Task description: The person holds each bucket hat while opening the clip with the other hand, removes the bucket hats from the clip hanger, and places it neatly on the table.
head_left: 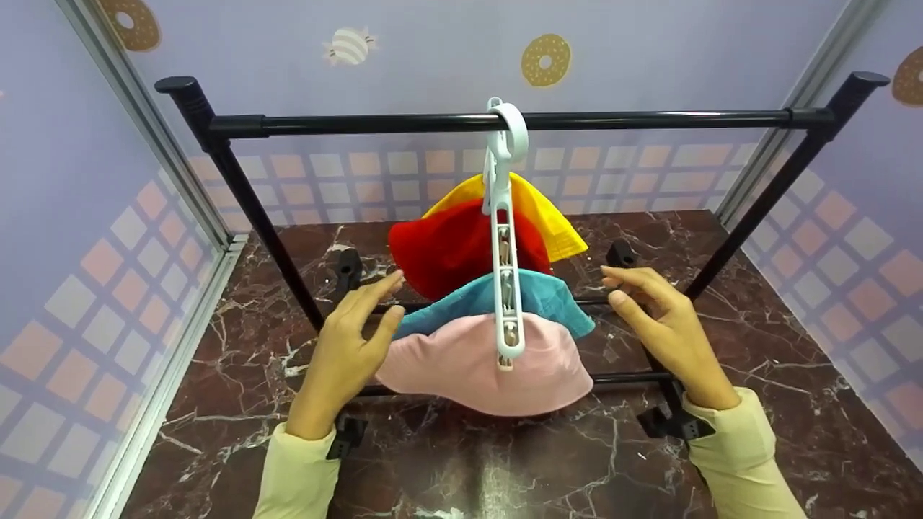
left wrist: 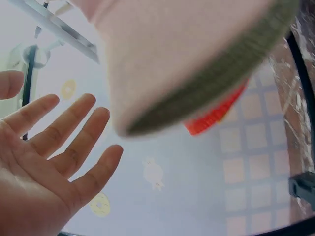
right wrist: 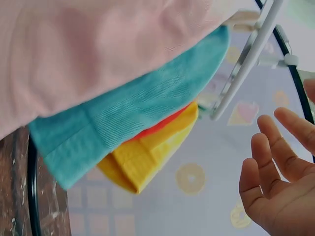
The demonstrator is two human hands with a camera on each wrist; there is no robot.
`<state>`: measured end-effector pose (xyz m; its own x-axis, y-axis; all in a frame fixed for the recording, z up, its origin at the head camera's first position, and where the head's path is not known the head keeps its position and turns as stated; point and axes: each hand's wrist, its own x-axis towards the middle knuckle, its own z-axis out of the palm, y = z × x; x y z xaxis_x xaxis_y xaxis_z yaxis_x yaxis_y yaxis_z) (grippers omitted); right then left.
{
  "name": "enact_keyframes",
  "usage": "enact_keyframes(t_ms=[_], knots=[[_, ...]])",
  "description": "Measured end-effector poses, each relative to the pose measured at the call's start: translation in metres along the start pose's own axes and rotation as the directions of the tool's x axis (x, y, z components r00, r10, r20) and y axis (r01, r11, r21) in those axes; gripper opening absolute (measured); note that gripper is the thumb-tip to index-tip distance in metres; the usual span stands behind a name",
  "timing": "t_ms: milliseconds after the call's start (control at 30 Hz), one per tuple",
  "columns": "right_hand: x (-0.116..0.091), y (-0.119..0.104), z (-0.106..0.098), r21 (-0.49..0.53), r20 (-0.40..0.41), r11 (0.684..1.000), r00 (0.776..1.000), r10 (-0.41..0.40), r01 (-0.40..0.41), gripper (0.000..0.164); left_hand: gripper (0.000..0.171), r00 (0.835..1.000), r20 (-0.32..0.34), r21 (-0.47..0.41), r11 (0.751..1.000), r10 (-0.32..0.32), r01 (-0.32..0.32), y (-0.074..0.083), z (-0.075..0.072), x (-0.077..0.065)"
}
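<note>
A white hanger (head_left: 508, 288) hooks over the black rail, its slotted bar slanting toward me. From its clips hang a pink bucket hat (head_left: 469, 364) in front, a teal hat (head_left: 548, 299) behind it, then a red hat (head_left: 440, 249) and a yellow hat (head_left: 551, 216) at the back. My left hand (head_left: 346, 353) is held with spread fingers beside the left edge of the pink and teal hats. On the other side my right hand (head_left: 663, 324) hovers apart from the hats, fingers loosely extended. Both palms look bare in the left and right wrist views.
The rack's black top rail (head_left: 375, 124) runs across, between two slanted posts (head_left: 249, 194) at left and right. Lower bars cross beneath the hats. A dark red marbled tabletop (head_left: 519, 468) lies below, with patterned walls (head_left: 86, 288) on three sides.
</note>
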<state>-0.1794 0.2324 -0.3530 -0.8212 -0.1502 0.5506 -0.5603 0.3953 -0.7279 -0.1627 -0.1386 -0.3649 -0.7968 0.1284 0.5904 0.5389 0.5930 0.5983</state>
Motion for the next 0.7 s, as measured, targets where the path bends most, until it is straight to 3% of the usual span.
enact_keyframes(t_ms=[267, 700], knots=[[0.007, -0.016, 0.006, 0.029, 0.092, 0.996, 0.992, -0.088, 0.085, 0.035, 0.042, 0.992, 0.042, -0.010, 0.992, 0.123, -0.122, 0.020, 0.006, 0.002], [0.019, -0.033, 0.021, -0.002, 0.184, 0.981, 0.964, -0.191, 0.195, 0.039, 0.040, 0.975, 0.117, 0.074, 0.977, 0.191, -0.200, 0.037, 0.030, 0.006]])
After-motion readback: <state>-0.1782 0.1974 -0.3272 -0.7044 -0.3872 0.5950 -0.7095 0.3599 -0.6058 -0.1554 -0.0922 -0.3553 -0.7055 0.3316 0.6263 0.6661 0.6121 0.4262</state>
